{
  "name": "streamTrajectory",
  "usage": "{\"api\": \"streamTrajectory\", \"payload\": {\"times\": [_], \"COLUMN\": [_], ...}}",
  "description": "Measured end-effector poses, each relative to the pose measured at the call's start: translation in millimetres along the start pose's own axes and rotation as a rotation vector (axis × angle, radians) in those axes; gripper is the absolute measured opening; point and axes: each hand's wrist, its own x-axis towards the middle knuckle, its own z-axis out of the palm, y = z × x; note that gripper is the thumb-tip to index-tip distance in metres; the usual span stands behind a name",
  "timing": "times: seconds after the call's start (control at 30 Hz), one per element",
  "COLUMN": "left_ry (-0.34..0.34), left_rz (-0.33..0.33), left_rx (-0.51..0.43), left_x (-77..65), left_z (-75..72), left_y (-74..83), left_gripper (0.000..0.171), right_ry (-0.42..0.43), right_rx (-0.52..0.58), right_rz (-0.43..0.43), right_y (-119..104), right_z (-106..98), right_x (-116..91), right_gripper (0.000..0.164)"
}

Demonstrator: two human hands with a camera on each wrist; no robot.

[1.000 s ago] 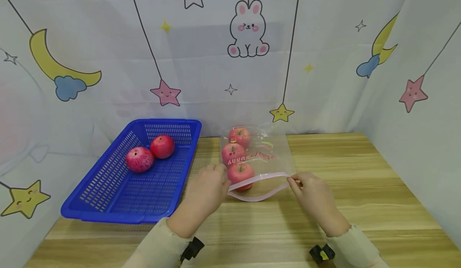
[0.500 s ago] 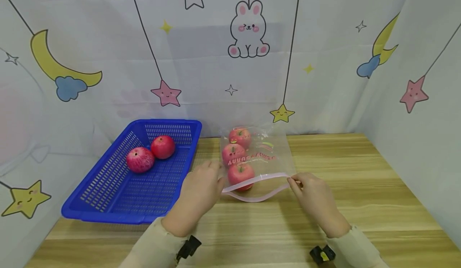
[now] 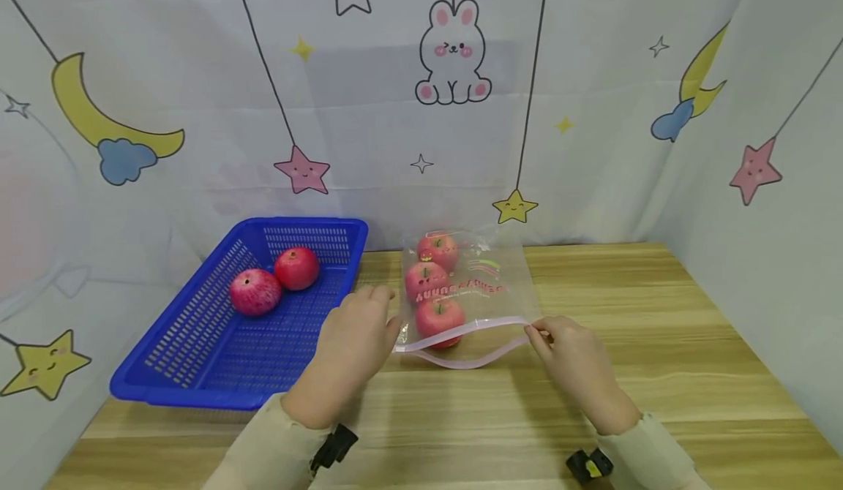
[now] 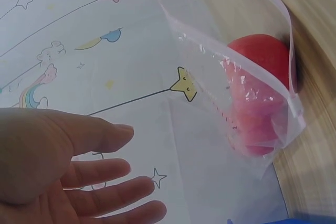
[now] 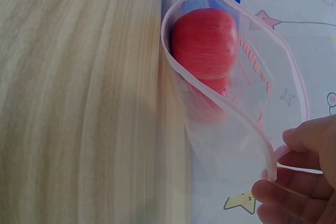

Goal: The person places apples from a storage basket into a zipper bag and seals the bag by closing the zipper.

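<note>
Lettering [image 3: 459, 289] is running across the clear bag [image 3: 510, 303], too blurred to read. The right hand [image 3: 576, 358] is pinching the bag's right mouth corner; the left hand [image 3: 358, 333] is hovering beside its left corner, fingers extended, gripping nothing. Three apples [image 3: 439, 318] are lying inside the bag, along its left side. Left of the bag, a blue basket [image 3: 253, 362] is holding two red fruits [image 3: 255, 292]; behind the bag, a printed curtain [image 3: 369, 102] is hanging.
</note>
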Motion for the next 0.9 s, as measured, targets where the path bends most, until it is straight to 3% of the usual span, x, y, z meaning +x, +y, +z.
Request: {"api": "streamTrajectory", "payload": {"times": [0.37,0.67,0.9], "left_ry": [0.054,0.038,0.100], "left_rz": [0.011,0.013,0.023], "left_rx": [0.016,0.030,0.036], "left_x": [1.7,7.2,12.6], "left_z": [-12.8,-21.4,-24.3], "left_y": [-10.9,-14.6,-20.5], "left_gripper": [0.029,0.028,0.028], "right_ry": [-0.028,-0.029,-0.021], "right_rx": [0.003,-0.009,-0.004], "right_rz": [0.015,0.011,0.010], "right_y": [-0.6,-0.8,-0.2], "right_z": [-0.4,-0.3,0.7], "right_x": [0.7,0.9,-0.2], "right_gripper": [0.012,0.012,0.012]}}
